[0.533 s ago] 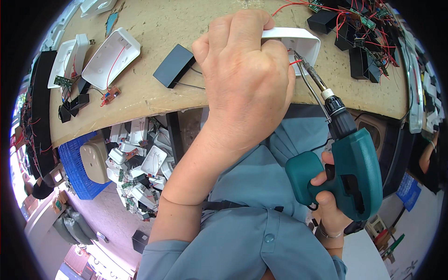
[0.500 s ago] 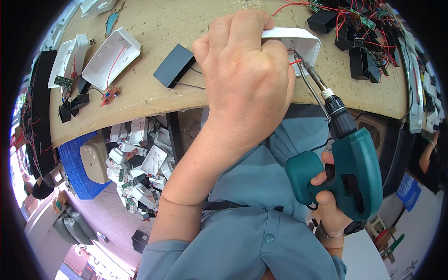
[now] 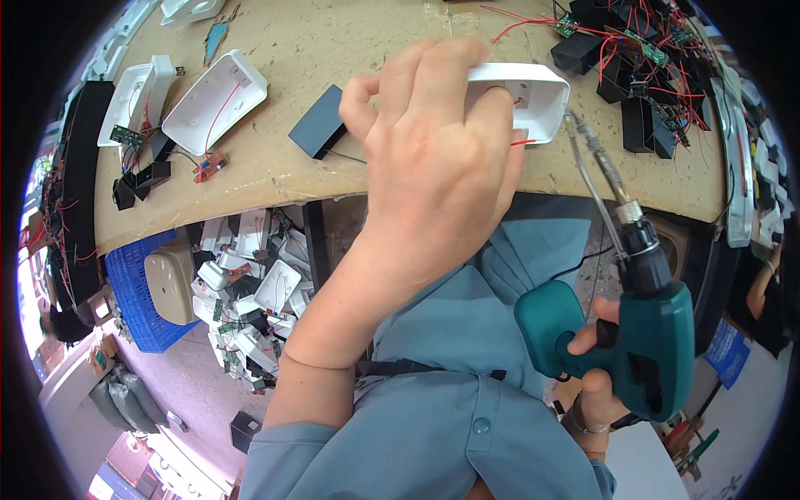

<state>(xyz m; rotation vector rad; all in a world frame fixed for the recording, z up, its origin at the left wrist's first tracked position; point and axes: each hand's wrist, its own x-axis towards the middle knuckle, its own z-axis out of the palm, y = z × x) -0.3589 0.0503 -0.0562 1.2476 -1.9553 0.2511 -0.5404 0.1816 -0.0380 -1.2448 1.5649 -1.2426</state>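
White casing pinned on bench by left hand; right hand grips teal drill, bit just beside right rim, screw not seated yet.

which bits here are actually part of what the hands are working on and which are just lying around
In use:
left hand
white plastic casing
right hand
teal power screwdriver

Lying about:
black flat box
open white casing
small circuit board
black modules with red wires
blue crate
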